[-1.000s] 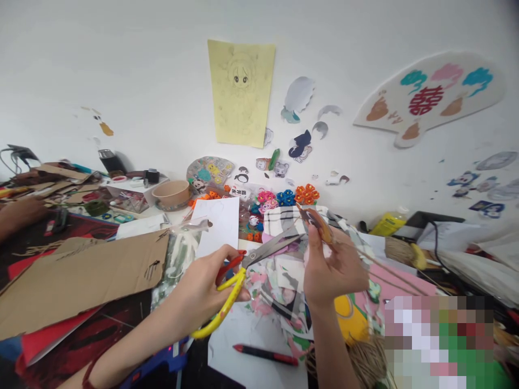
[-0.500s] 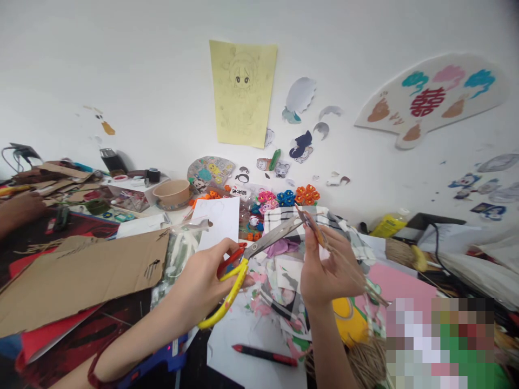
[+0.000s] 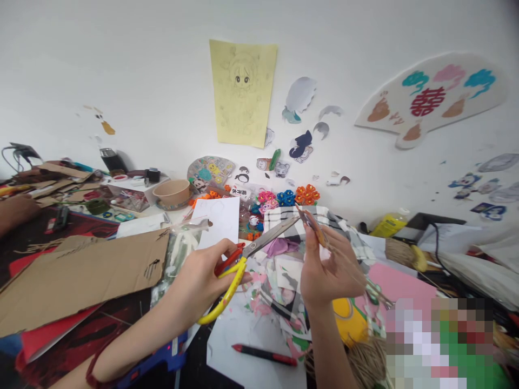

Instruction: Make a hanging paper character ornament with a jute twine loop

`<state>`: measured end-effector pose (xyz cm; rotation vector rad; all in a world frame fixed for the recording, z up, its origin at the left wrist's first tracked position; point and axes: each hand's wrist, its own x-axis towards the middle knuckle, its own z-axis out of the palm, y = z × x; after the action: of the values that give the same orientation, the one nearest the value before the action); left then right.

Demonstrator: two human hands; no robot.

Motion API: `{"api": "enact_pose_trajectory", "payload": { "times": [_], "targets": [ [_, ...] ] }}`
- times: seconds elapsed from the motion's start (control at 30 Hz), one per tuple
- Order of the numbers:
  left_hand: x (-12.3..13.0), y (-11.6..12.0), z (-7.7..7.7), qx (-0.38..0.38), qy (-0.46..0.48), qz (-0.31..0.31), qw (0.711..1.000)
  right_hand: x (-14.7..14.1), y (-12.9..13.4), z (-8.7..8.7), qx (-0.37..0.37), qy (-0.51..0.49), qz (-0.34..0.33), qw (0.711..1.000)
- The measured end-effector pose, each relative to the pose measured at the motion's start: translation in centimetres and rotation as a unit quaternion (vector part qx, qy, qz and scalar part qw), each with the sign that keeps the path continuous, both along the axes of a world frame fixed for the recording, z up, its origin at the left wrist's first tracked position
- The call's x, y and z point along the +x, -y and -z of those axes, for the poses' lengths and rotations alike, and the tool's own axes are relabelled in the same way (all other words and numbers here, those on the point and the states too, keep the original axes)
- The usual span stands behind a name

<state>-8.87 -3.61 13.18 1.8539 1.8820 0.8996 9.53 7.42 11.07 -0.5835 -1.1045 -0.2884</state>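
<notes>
My left hand (image 3: 217, 270) is closed round the handles of a pair of scissors (image 3: 231, 294), one loop yellow and the other red. The blades slant up to the right, their tips at the edge of a small flat brown-orange piece (image 3: 313, 226). My right hand (image 3: 330, 267) pinches that piece upright between thumb and fingers. Thin twine-like strands (image 3: 344, 260) trail from it down to the right, partly hidden by the hand. What the piece is made of, I cannot tell. Below lie paper scraps (image 3: 270, 294).
A cardboard sheet (image 3: 89, 275) lies at left, near a co-worker's hand (image 3: 20, 213). A blue glue gun (image 3: 158, 359) rests under my left forearm. A red-black pen (image 3: 263, 354) lies on white paper (image 3: 231, 346). Twine (image 3: 367, 362) and a yellow bottle (image 3: 389, 224) are at right.
The scissors' blades have come closer together and the handles have shifted slightly. My right hand and the piece in it have hardly moved.
</notes>
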Motion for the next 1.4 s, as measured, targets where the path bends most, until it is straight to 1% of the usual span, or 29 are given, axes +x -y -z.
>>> {"api": "enact_pose_trajectory", "payload": {
  "times": [0.3, 0.5, 0.63, 0.7, 0.77, 0.8, 0.87, 0.93, 1.0, 1.03, 1.07, 1.1, 1.2, 1.33, 1.4],
  "targets": [
    [0.1, 0.1, -0.3, 0.012, -0.020, -0.001, 1.000, 0.3, 0.4, 0.1, -0.053, 0.004, -0.002, 0.999],
    [0.0, 0.3, -0.4, 0.015, -0.035, 0.004, 0.999, 0.4, 0.1, 0.0, -0.025, 0.000, -0.001, 1.000],
    [0.0, 0.5, -0.4, 0.005, -0.037, 0.008, 0.999, 0.4, 0.0, 0.0, -0.026, -0.001, -0.007, 1.000],
    [-0.2, 0.5, -0.3, -0.014, -0.035, 0.000, 0.999, 0.3, 0.0, 0.0, -0.049, -0.021, -0.027, 0.998],
    [-0.4, 0.5, 0.0, -0.037, -0.023, -0.010, 0.999, 0.2, 0.0, 0.0, -0.107, -0.068, -0.079, 0.989],
    [-0.6, 0.5, 0.1, -0.045, -0.014, -0.015, 0.999, 0.2, 0.0, -0.1, -0.142, -0.098, -0.120, 0.978],
    [-0.9, 0.5, 0.3, -0.052, 0.000, -0.026, 0.998, 0.4, -0.1, -0.2, -0.211, -0.151, -0.227, 0.938],
    [-1.1, 0.5, 0.4, -0.044, 0.001, -0.036, 0.998, 0.8, -0.6, -0.4, -0.265, -0.177, -0.345, 0.883],
    [-1.3, 0.4, 0.4, -0.033, -0.007, -0.041, 0.999, 1.4, -1.2, -0.4, -0.310, -0.170, -0.458, 0.816],
    [-1.3, 0.4, 0.5, -0.029, -0.012, -0.042, 0.999, 1.7, -1.6, -0.4, -0.326, -0.157, -0.504, 0.784],
    [-1.3, 0.4, 0.6, -0.026, -0.015, -0.042, 0.999, 1.9, -1.9, -0.4, -0.338, -0.143, -0.537, 0.760],
    [-1.2, 0.3, 0.7, -0.024, -0.015, -0.039, 0.999, 2.0, -2.1, -0.4, -0.347, -0.130, -0.557, 0.743],
    [-1.1, 0.2, 1.2, -0.029, 0.000, -0.028, 0.999, 1.9, -2.4, -0.3, -0.366, -0.106, -0.597, 0.706],
    [-0.9, -0.1, 1.6, -0.022, -0.001, -0.016, 1.000, 1.4, -1.9, -0.4, -0.378, -0.127, -0.677, 0.618],
    [-0.8, -0.1, 1.7, -0.011, 0.001, -0.007, 1.000, 1.2, -1.8, -0.4, -0.375, -0.144, -0.698, 0.593]
  ]
}}
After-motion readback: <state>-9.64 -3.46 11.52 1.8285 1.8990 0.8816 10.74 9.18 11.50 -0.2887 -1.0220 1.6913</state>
